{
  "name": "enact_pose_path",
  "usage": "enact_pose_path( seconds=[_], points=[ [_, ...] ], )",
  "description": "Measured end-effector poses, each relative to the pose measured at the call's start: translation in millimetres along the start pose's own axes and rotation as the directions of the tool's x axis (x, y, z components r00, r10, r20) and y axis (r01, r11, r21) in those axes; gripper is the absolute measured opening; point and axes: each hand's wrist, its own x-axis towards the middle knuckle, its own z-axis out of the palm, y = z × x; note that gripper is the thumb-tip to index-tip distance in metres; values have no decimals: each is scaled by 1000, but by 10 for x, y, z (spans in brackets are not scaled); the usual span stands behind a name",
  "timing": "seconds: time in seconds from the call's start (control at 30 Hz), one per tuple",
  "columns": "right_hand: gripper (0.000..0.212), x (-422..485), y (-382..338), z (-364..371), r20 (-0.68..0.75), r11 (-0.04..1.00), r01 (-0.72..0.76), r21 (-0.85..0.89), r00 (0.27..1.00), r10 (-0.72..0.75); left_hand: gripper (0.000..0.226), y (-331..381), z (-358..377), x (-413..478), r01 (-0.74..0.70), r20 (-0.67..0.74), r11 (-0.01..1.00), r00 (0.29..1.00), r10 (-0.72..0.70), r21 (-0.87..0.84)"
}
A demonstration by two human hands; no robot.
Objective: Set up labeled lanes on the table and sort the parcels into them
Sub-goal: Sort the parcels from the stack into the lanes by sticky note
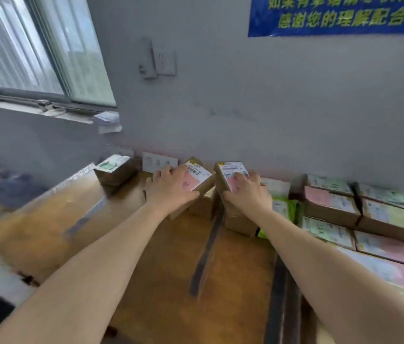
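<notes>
Dark tape strips (207, 247) run across the wooden table (47, 224) and split it into lanes. My left hand (170, 188) grips a cardboard parcel with a pink-and-white label (197, 178), tilted above another box near the wall. My right hand (248, 192) grips a second cardboard parcel with a pink-and-white label (230, 170), standing on a box just right of the middle tape strip. A parcel with a green label (115, 168) sits in the far left lane.
A pile of cardboard parcels (332, 204) with pink and green labels fills the right side, with a green bag (285, 207) beside it. A grey wall with sockets (160, 161) bounds the table's far edge. A window (34, 50) is at the upper left.
</notes>
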Motion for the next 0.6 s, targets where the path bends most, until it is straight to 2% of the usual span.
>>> enact_pose_path(
  seconds=[0.13,0.33,0.6],
  points=[
    [53,114,-631,414,76,999,38,-8,996,-38,77,-796,-63,124,83,38,996,996,-84,39],
    [52,158,-1344,1019,190,990,-55,-131,979,79,65,-1933,46,365,174,133,985,976,-174,17],
    [56,302,-1701,1651,286,960,-262,-101,916,280,63,-2488,614,667,212,316,977,928,-200,-5]
  ],
)
